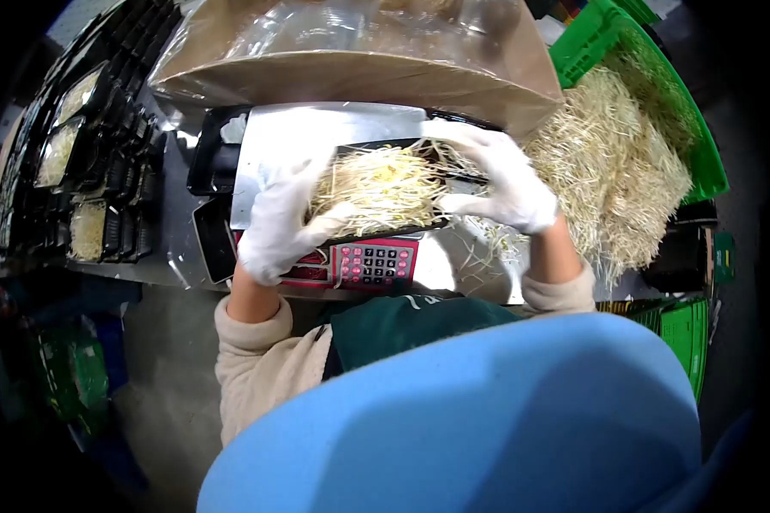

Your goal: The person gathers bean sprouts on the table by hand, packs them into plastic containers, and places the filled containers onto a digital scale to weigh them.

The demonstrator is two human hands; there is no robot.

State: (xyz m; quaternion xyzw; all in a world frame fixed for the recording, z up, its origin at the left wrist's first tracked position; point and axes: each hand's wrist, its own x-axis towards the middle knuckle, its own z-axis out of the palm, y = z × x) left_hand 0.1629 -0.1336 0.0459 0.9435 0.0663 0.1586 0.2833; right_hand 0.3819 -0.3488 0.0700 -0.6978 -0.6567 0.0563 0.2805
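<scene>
A black plastic tray (412,229), heaped with pale bean sprouts (381,190), is between my two white-gloved hands above a scale. My left hand (284,221) is closed round the tray's left end, its thumb over the sprouts. At the right end, my right hand (506,178) curves round the tray with thumb and fingers spread wide; stray sprouts hang by its fingers. Under the tray lies the scale's metal plate (265,137), partly hidden by the tray and hands. The scale's red keypad panel (376,263) faces me.
A large pile of sprouts (607,171) spills from a green crate (689,111) on the right. Behind the scale stands a cardboard box (359,81) lined with clear plastic. Stacked black trays (120,184) fill the left; some hold sprouts. Loose sprouts (488,248) lie right of the keypad.
</scene>
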